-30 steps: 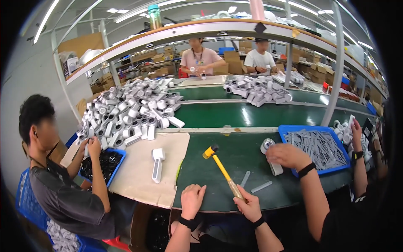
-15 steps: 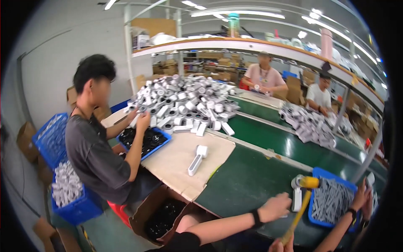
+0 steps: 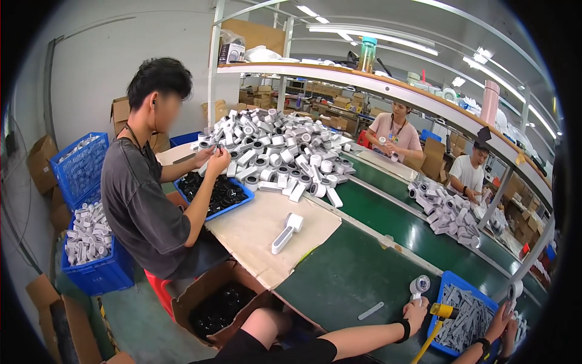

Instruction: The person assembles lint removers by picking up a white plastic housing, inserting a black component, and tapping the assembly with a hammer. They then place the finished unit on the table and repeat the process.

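My left hand, with a black band at the wrist, is closed around the handle of a white handheld device whose round head points up. A grey flat strip lies on the green table to the left of this hand. Just right of the hand is a yellow-headed mallet, its yellow handle running down to the lower edge. My right hand is out of the picture. Close by stands a blue tray holding many grey strips. Another white device lies on the beige board.
At right a co-worker's hands hold a similar white device. A seated person works at left beside a blue tray of black parts. A large pile of white devices covers the far table. A carton stands below the edge.
My left hand has closed on the white device and tilted its head up. The mallet has moved lower, and my right hand has left the picture. A grey strip now shows on the table.
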A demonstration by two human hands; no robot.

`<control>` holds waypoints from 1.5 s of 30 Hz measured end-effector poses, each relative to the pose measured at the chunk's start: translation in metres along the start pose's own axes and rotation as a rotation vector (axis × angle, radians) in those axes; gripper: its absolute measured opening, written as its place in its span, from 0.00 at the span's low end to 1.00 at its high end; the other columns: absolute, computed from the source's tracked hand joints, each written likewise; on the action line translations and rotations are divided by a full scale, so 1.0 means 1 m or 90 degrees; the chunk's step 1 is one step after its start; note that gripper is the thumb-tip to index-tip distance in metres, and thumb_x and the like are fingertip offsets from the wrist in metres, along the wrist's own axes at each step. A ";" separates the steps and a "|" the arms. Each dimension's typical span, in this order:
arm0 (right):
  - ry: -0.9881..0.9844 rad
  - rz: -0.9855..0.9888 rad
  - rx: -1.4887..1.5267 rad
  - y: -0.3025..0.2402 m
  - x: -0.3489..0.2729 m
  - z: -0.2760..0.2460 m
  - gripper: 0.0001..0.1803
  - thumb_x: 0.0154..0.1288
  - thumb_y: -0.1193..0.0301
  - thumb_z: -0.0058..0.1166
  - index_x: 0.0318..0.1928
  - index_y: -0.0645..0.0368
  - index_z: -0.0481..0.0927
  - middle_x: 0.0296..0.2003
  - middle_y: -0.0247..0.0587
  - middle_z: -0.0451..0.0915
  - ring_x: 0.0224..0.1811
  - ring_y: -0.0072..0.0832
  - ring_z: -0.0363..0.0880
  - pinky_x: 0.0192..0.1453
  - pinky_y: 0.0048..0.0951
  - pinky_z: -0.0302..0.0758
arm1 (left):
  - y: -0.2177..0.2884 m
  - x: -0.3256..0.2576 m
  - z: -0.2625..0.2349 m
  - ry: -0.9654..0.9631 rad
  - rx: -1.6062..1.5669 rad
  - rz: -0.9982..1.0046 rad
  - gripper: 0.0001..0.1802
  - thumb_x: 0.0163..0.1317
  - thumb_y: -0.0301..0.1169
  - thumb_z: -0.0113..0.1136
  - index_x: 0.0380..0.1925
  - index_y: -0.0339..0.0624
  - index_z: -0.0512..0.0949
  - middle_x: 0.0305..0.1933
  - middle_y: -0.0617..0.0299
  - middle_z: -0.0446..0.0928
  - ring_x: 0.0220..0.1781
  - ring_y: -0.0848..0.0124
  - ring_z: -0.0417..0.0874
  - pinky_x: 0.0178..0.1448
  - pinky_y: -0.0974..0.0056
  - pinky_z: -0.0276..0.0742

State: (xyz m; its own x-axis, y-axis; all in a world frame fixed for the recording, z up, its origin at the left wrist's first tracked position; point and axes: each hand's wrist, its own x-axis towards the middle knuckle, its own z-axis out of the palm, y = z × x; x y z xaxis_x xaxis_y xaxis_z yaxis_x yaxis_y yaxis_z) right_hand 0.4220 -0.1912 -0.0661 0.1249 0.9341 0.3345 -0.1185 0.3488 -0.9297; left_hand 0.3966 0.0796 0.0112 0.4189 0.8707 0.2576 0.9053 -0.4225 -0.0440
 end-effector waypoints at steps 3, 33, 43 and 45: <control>-0.019 0.007 0.004 -0.011 0.002 0.002 0.33 0.60 0.79 0.49 0.69 0.65 0.66 0.19 0.33 0.73 0.12 0.16 0.65 0.16 0.17 0.64 | -0.008 0.000 0.019 0.056 0.030 -0.025 0.26 0.59 0.43 0.61 0.54 0.39 0.79 0.63 0.54 0.66 0.45 0.52 0.74 0.22 0.57 0.72; -0.087 0.113 -0.258 -0.058 0.072 0.152 0.29 0.61 0.82 0.60 0.64 0.68 0.72 0.27 0.33 0.76 0.23 0.15 0.71 0.28 0.17 0.68 | -0.314 -0.238 -0.050 0.237 -0.663 -0.225 0.22 0.54 0.23 0.67 0.51 0.39 0.77 0.47 0.48 0.82 0.51 0.52 0.83 0.54 0.57 0.78; -0.150 0.005 -0.407 -0.065 0.078 0.169 0.28 0.58 0.81 0.63 0.61 0.67 0.76 0.33 0.43 0.81 0.32 0.23 0.77 0.40 0.24 0.73 | -0.324 -0.249 -0.042 0.342 -0.549 -0.163 0.17 0.56 0.29 0.70 0.45 0.39 0.80 0.43 0.52 0.80 0.49 0.53 0.77 0.55 0.56 0.74; -0.165 -0.008 -0.434 -0.067 0.082 0.173 0.28 0.58 0.81 0.63 0.61 0.67 0.76 0.33 0.44 0.81 0.32 0.25 0.78 0.40 0.24 0.74 | -0.324 -0.249 -0.040 0.367 -0.547 -0.168 0.16 0.56 0.30 0.70 0.44 0.38 0.80 0.42 0.52 0.80 0.48 0.53 0.77 0.54 0.56 0.74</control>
State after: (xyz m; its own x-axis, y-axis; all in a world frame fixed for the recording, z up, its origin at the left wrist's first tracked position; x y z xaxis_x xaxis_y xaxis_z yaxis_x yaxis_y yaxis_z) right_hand 0.2695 -0.1249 0.0498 -0.1253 0.9479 0.2929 0.5314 0.3134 -0.7870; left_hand -0.0040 -0.0104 -0.0003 -0.0826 0.8051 0.5873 0.5149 -0.4701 0.7169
